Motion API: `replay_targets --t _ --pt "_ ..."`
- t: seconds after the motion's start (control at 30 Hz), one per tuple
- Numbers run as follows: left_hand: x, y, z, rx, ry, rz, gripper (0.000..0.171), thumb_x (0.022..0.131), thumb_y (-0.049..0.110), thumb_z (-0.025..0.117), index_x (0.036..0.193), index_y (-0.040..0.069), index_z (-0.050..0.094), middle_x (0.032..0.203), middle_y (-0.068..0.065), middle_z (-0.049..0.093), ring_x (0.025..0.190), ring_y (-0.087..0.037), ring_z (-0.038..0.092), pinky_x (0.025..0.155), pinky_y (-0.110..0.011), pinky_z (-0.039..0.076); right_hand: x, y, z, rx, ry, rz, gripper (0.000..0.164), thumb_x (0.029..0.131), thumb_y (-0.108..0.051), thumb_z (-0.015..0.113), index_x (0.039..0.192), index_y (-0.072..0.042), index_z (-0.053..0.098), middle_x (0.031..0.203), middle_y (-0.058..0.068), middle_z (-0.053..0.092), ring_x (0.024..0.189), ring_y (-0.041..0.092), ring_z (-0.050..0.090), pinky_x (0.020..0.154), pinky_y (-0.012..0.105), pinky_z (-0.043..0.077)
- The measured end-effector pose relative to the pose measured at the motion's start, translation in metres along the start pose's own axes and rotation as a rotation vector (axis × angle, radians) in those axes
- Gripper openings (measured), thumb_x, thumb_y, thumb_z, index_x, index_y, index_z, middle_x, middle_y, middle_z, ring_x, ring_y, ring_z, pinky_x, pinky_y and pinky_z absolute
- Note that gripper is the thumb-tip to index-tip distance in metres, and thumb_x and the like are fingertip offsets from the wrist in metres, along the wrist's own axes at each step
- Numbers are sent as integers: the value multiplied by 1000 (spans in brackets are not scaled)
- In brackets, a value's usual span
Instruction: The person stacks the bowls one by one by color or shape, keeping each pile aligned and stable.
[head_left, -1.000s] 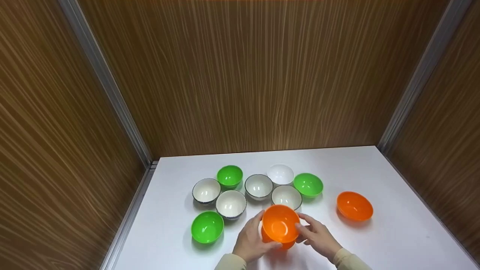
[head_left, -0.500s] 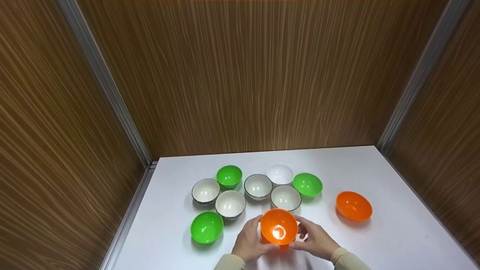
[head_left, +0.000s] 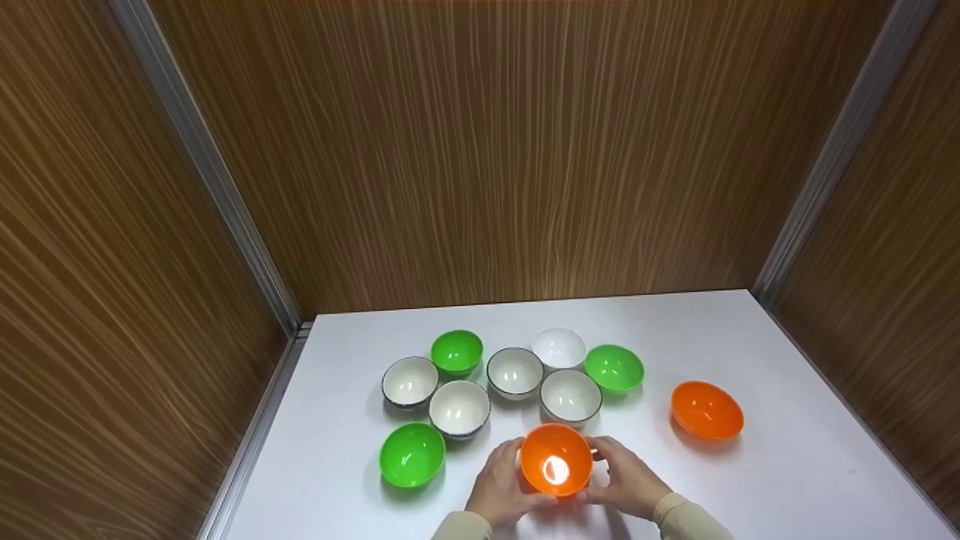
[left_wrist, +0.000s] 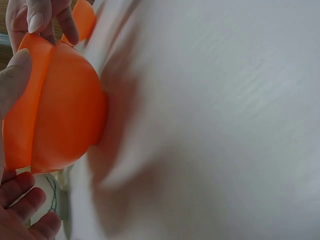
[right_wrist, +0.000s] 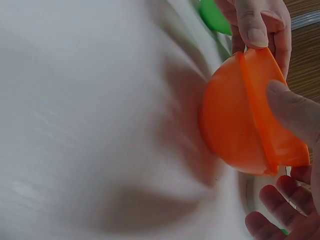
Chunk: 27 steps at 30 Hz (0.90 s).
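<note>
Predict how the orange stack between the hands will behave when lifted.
The orange stack seems stiff: its walls look smooth and undented where held. The upper bowl might lift out alone, as its wall stands clear above the rim of the lower bowl. Its shiny inner surface suggests it could be somewhat slippery.

White table: three green bowls, five pale bowls, orange bowl, nested orange pair.

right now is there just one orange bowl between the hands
No, the left wrist view shows an upper orange bowl nested in a lower orange bowl.
</note>
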<state>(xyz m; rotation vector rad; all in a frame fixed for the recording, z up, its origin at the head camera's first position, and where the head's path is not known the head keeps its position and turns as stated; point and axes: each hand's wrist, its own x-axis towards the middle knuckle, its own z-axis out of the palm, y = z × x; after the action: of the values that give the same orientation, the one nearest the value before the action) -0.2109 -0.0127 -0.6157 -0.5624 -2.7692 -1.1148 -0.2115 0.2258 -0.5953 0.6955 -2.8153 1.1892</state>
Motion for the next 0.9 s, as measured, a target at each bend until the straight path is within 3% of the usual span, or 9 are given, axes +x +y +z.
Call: replay_targets --t 0.13,0.37,0.6,0.9 --pt "-2 -4 4 4 19 23 96 59 63 72 131 6 42 123 -3 49 112 -19 47 96 -38 41 1 3 3 -21 -14 -1 77 62 -38 81 125 -6 50 114 3 55 97 23 56 82 42 48" --pt "-3 -6 8 -10 6 -1 96 59 62 72 131 7 41 123 -3 49 112 -19 48 96 -39 41 1 7 6 28 -68 72 78 63 -35 81 127 -6 48 114 6 55 97 24 56 84 48 46" --pt "-5 -5 9 -49 5 -8 95 59 59 74 132 8 39 122 -1 49 110 -17 49 96 -38 41 0 7 7 66 -86 89 84 64 -42 79 131 -4 44 116 7 56 96 22 57 85 49 46" --pt "-5 -5 8 -22 -12 5 99 61 59 73 136 6 35 128 -6 48 114 -21 48 97 -40 40 0 6 7 76 -88 87 87 64 -44 78 131 -2 43 118 10 55 95 22 58 85 50 46"
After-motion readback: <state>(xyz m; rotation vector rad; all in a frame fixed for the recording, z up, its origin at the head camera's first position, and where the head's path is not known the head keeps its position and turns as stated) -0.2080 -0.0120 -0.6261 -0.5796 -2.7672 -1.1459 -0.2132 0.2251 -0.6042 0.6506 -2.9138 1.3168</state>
